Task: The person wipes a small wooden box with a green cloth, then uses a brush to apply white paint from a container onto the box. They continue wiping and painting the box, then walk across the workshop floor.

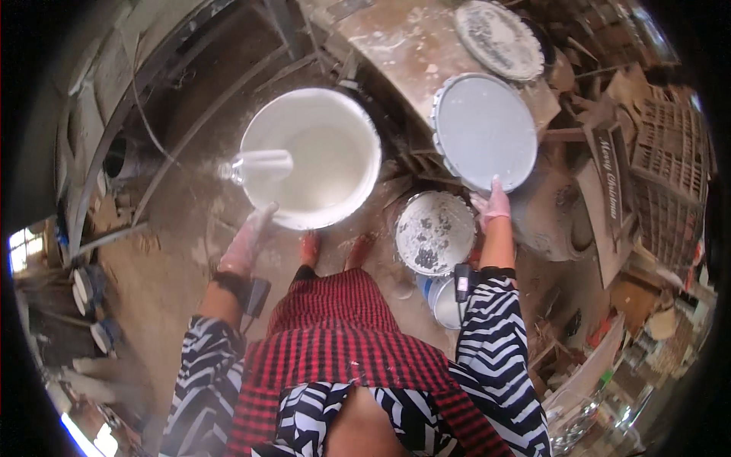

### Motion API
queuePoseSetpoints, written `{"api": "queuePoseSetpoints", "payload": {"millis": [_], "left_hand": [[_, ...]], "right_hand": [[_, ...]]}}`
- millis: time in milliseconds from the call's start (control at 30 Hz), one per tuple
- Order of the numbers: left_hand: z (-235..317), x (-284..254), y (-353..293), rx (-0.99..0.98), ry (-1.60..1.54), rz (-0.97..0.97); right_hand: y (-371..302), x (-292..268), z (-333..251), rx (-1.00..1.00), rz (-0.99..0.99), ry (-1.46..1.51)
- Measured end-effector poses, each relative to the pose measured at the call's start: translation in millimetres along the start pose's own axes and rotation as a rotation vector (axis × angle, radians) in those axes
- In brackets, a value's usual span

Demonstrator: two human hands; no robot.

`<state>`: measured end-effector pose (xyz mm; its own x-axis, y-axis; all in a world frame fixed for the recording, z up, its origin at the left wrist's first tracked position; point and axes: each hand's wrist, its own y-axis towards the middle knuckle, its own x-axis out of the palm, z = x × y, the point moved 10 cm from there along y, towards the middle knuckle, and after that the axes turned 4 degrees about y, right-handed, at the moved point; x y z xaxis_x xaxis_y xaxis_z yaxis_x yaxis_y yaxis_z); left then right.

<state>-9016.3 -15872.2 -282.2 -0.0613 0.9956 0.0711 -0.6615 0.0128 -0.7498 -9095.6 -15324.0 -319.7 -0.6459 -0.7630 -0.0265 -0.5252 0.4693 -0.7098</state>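
Note:
A large white tub (372, 175) stands in front of my feet, with pale liquid (327, 167) in it. A clear, bottle-like cylinder (263, 165) lies across its left rim; what it is exactly I cannot make out. My left hand (250, 236), whitish with residue or a thin covering, has its fingers stretched out at the tub's near left rim. Whether they touch it is unclear. On the right, my right hand (493, 206) grips the near edge of a round grey lid (487, 129), thumb on top. Below it is a white-caked round bucket top (434, 232).
A whitened round lid (499, 38) lies on the wooden table (388, 46) at the back. A blue-and-white bucket (445, 301) stands near my right forearm. Clay-coloured pots (552, 213) and woven racks (670, 152) crowd the right side. A metal frame (114, 145) stands left.

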Motion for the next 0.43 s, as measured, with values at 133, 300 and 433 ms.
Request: {"api": "queuePoseSetpoints", "payload": {"millis": [133, 300, 433], "left_hand": [[-45.4, -33.5, 44.1, -0.005, 0.061, 0.051], [-43.1, -35.5, 46.4, -0.032, -0.123, 0.232], [-43.5, -39.0, 36.7, -0.007, -0.08, 0.273]], "right_hand": [[-12.2, -4.5, -4.3, 0.162, -0.084, -0.512], [-24.1, -4.5, -11.1, 0.081, -0.137, -0.652], [-25.4, -0.8, 10.5, -0.033, -0.269, -0.873]]}}
